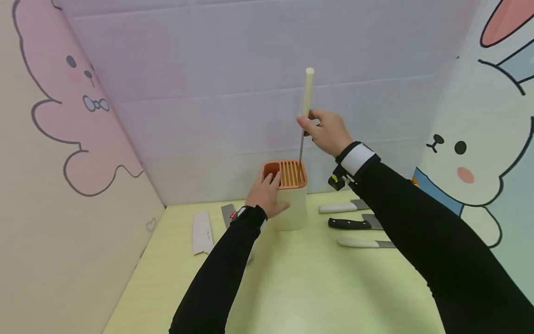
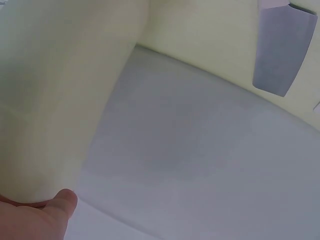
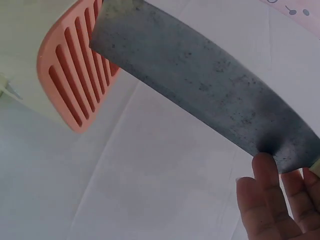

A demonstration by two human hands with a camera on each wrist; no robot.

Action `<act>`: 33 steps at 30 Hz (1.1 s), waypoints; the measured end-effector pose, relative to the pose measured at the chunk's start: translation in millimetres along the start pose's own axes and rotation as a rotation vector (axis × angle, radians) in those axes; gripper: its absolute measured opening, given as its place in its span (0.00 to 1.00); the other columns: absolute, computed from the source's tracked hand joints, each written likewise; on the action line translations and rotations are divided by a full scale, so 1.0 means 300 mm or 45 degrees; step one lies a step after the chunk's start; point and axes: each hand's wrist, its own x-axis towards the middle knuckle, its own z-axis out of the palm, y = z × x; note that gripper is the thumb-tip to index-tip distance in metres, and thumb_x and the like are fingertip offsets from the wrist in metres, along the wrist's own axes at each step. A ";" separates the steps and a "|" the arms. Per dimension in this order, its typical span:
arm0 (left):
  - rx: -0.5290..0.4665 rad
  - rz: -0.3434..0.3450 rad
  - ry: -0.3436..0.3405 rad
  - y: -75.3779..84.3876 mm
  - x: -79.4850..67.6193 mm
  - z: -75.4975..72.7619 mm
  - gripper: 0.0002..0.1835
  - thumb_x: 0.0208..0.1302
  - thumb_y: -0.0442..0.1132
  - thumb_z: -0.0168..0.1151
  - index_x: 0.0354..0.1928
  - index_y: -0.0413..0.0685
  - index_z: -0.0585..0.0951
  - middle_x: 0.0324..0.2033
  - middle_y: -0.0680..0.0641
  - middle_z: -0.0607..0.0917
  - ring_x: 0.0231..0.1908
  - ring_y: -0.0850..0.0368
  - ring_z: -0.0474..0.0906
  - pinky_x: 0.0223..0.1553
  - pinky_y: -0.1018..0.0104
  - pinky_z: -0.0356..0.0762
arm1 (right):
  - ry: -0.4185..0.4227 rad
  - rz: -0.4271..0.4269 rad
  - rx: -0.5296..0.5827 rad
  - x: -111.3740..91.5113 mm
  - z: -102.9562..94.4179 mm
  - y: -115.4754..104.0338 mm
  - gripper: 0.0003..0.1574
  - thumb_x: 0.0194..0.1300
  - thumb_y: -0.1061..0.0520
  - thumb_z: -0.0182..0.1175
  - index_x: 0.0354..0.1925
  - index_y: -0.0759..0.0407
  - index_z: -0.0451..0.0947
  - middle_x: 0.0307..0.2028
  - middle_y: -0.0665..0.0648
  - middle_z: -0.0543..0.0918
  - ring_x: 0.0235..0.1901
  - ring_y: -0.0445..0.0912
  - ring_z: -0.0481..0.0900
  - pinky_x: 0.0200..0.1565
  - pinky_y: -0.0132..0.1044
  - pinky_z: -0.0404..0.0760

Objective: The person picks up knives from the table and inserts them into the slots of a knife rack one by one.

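Note:
My right hand (image 1: 329,132) grips a cleaver (image 1: 308,93) at the lower end of its pale handle. The blade points down and appears edge-on in the head view. Its broad, spotted blade (image 3: 200,75) fills the right wrist view, the squared end over the slots. I cannot tell whether it has entered one. Below is a cream knife holder (image 1: 294,211) with an orange slotted top (image 3: 55,65) and an open compartment at its left. My left hand (image 1: 267,195) holds the holder's front left corner, fingers over the rim and thumb on the front.
Three knives lie at right: a white-handled knife (image 1: 338,208), a black-handled knife (image 1: 348,224) and another pale-handled knife (image 1: 359,242), blades partly behind my right sleeve. At left lie a white-bladed cleaver (image 1: 202,232) and a grey blade (image 1: 228,213), partly covered by my left arm. A wall (image 1: 208,130) stands behind.

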 end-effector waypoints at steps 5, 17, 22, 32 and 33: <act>-0.002 -0.008 0.014 0.003 -0.003 -0.007 0.53 0.53 0.67 0.61 0.71 0.43 0.53 0.62 0.40 0.71 0.64 0.47 0.61 0.69 0.52 0.42 | 0.040 -0.003 0.009 0.034 0.048 -0.017 0.27 0.70 0.39 0.48 0.50 0.58 0.75 0.45 0.61 0.80 0.39 0.49 0.80 0.38 0.46 0.79; -0.066 -0.063 0.054 0.018 -0.011 0.008 0.51 0.52 0.65 0.64 0.71 0.46 0.55 0.60 0.41 0.72 0.65 0.45 0.57 0.69 0.53 0.43 | -0.007 0.004 -0.025 0.061 0.110 -0.028 0.25 0.70 0.39 0.48 0.48 0.58 0.75 0.42 0.60 0.81 0.40 0.50 0.78 0.40 0.47 0.76; -0.097 -0.084 0.061 0.023 -0.017 0.002 0.51 0.52 0.64 0.64 0.71 0.47 0.56 0.60 0.41 0.72 0.66 0.44 0.55 0.69 0.54 0.46 | -0.022 0.020 -0.019 0.069 0.128 -0.019 0.25 0.70 0.39 0.48 0.48 0.57 0.75 0.44 0.59 0.80 0.41 0.48 0.79 0.41 0.46 0.77; -0.061 -0.137 -0.010 0.032 -0.011 -0.006 0.49 0.54 0.64 0.61 0.72 0.50 0.54 0.60 0.44 0.72 0.67 0.45 0.52 0.69 0.55 0.46 | -0.058 -0.015 -0.066 0.080 0.173 0.017 0.23 0.70 0.40 0.49 0.45 0.57 0.76 0.41 0.58 0.80 0.39 0.49 0.77 0.40 0.47 0.78; -0.062 -0.142 -0.014 0.032 -0.012 -0.010 0.49 0.55 0.64 0.61 0.72 0.50 0.54 0.60 0.44 0.72 0.67 0.45 0.52 0.69 0.55 0.46 | -0.068 -0.012 -0.067 0.080 0.177 0.020 0.23 0.70 0.40 0.49 0.45 0.57 0.76 0.41 0.58 0.80 0.39 0.49 0.77 0.41 0.47 0.78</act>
